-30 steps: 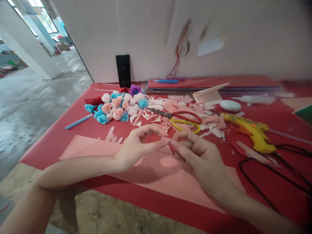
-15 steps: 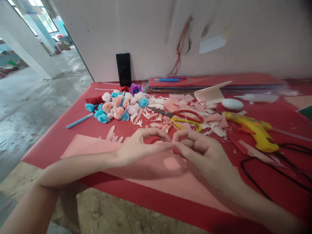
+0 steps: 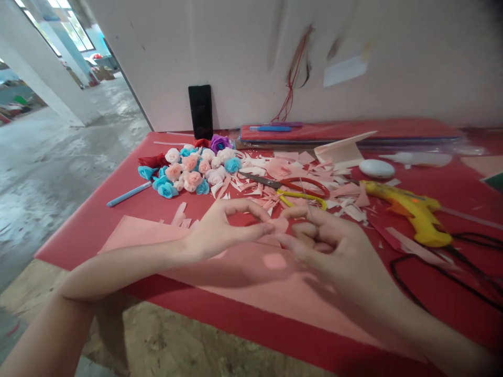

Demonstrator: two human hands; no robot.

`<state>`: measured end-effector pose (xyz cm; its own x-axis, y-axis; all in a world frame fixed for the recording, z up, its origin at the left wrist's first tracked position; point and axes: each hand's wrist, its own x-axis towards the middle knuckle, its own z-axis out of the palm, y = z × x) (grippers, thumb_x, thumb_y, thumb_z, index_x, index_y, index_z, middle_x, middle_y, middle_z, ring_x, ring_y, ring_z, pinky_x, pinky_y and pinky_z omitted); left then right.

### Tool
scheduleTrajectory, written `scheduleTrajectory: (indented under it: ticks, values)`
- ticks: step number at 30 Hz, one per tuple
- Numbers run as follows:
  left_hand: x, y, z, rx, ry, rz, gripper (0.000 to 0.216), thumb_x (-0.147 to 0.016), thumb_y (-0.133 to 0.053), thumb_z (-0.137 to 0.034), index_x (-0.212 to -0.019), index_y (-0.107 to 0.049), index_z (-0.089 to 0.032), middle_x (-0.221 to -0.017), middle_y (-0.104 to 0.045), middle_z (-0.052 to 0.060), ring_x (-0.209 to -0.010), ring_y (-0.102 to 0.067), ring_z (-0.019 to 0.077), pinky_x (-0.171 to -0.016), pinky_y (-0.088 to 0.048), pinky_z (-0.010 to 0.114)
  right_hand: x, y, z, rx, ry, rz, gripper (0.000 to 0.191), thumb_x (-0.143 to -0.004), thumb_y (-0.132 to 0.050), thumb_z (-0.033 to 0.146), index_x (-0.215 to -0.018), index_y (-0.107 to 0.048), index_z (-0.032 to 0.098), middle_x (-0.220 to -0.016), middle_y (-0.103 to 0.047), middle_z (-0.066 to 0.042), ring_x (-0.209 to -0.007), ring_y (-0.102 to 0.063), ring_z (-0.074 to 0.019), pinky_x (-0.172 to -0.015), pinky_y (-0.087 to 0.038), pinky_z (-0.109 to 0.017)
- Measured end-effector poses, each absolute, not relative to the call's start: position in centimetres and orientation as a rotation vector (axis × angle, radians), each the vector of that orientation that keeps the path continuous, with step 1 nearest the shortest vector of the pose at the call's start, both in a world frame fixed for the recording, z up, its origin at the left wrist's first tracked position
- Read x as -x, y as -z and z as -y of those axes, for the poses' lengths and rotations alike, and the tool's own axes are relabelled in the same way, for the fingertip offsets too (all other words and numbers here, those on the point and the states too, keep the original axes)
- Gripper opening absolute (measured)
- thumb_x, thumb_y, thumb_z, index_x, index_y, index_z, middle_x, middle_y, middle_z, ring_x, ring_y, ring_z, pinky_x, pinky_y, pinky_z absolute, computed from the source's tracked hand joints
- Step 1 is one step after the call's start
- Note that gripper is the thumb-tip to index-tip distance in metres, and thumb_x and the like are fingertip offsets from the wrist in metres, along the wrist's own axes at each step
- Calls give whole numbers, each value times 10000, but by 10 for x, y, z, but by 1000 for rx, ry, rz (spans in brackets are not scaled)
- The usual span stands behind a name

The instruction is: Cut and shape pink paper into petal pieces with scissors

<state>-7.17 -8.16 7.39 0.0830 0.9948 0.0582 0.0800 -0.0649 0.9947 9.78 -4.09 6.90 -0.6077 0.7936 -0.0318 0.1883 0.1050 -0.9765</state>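
A small pink paper petal (image 3: 279, 225) is pinched at its left edge between the thumb and index finger of my left hand (image 3: 223, 226). On its right side, my right hand (image 3: 334, 243) has its thumb and index tips spread apart, close to the petal; its other fingers are curled. Whether a right fingertip touches the petal is hard to see. Beneath both hands lies a large pink paper sheet (image 3: 251, 272). Scissors (image 3: 302, 191) with one red and one yellow handle loop rest just beyond my fingers.
Paper roses (image 3: 192, 180) in blue, pink, white, red and purple cluster at back left, by a pen (image 3: 129, 194) and an upright phone (image 3: 200, 112). Paper scraps (image 3: 275, 167) cover the middle. A yellow glue gun (image 3: 408, 207) with a black cord lies right, near a white oval object (image 3: 376, 168).
My right thumb and index finger have moved apart, and more of the pink petal now shows between my hands. My left fingers have shifted slightly left. The view has moved a little.
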Motion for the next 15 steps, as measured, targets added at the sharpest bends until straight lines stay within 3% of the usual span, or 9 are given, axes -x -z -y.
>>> scheduleTrajectory:
  ticks: [10, 15]
  values:
    - [67, -71, 85, -1319, -1179, -1148, 120, -734, -664, -261, -713, -607, -158, -761, -611, 3, -746, -563, 113, -758, -449, 263, -98, -73, 44, 1051, -1488, 1793, 151, -727, -551, 366, -711, -544, 216, -452, -331, 61, -426, -273, -75, -431, -213, -226]
    - [68, -73, 85, -1411, -1114, -1150, 96, -755, -631, -259, -738, -617, -165, -776, -623, 13, -772, -572, 125, -754, -444, 261, -99, -73, 46, 1029, -1511, 1811, 159, -746, -549, 374, -705, -528, 222, -447, -339, 62, -413, -239, -70, -417, -163, -229]
